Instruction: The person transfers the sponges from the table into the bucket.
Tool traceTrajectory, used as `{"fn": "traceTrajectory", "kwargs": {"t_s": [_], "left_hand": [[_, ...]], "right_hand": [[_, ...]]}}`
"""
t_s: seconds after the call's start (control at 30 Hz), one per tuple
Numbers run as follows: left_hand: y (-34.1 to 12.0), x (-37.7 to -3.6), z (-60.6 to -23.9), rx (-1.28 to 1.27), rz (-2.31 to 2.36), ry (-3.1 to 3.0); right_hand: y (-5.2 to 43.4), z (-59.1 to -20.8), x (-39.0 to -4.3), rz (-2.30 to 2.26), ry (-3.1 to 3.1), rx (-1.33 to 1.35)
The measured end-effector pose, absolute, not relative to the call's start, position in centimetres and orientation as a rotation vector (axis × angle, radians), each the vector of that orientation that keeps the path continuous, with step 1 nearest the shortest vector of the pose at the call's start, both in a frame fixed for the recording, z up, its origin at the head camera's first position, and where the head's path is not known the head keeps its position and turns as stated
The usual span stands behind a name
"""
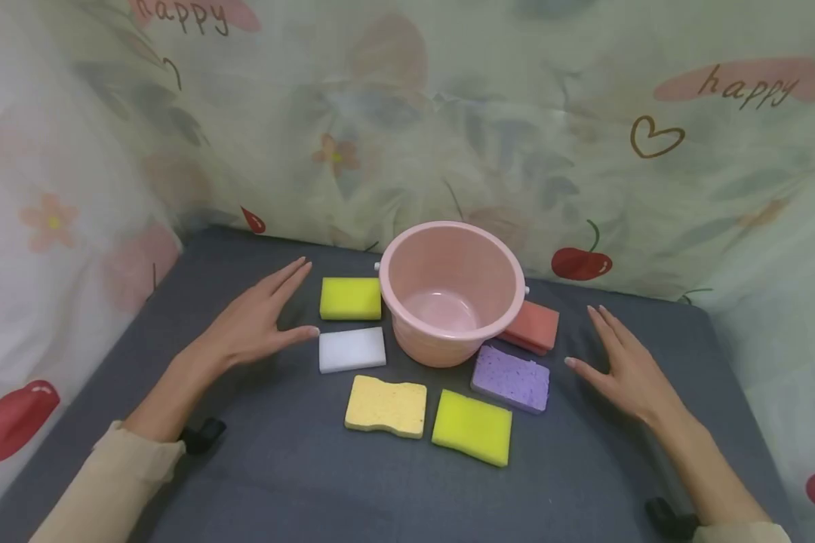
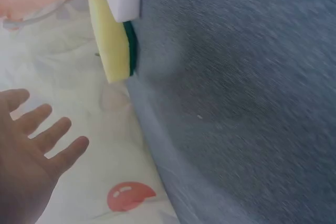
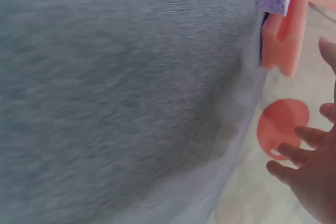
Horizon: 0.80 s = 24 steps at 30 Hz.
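A pink bucket stands upright at the back middle of the dark table. Left of it lie a yellow-green sponge and a white sponge. In front are a pale yellow wavy sponge and another yellow-green sponge. To the right lie a purple sponge and a coral sponge, the latter partly hidden by the bucket. My left hand is held with straight fingers, its thumb nearest the white sponge. My right hand, fingers extended, is apart from the purple and coral sponges. Both hold nothing.
A grey-blue cloth covers the table. Behind and along both sides hangs a printed curtain with cherries, flowers and lettering. A dark strap shows at the left wrist and a similar black one at the right.
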<state>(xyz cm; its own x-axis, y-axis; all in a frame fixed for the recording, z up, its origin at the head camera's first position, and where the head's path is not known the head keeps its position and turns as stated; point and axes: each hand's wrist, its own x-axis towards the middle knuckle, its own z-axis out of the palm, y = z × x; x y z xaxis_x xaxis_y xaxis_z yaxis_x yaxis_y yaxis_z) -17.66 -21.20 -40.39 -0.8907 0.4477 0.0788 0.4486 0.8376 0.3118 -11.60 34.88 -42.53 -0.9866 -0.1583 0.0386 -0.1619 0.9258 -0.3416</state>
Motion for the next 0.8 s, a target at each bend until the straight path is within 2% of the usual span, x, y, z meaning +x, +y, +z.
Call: {"fn": "traceTrajectory", "kwargs": {"t_s": [0.23,0.8], "left_hand": [[-19.6,-18.2,-39.7,-0.703,-0.680,-3.041],[-15.7,-19.6,-37.8,-0.915,-1.152,-2.876]], "right_hand": [[34.0,-42.1,-13.5,0.652,-3.093,0.311],[32.2,-42.6,-16.5,0.781,-3.004,0.444]]}}
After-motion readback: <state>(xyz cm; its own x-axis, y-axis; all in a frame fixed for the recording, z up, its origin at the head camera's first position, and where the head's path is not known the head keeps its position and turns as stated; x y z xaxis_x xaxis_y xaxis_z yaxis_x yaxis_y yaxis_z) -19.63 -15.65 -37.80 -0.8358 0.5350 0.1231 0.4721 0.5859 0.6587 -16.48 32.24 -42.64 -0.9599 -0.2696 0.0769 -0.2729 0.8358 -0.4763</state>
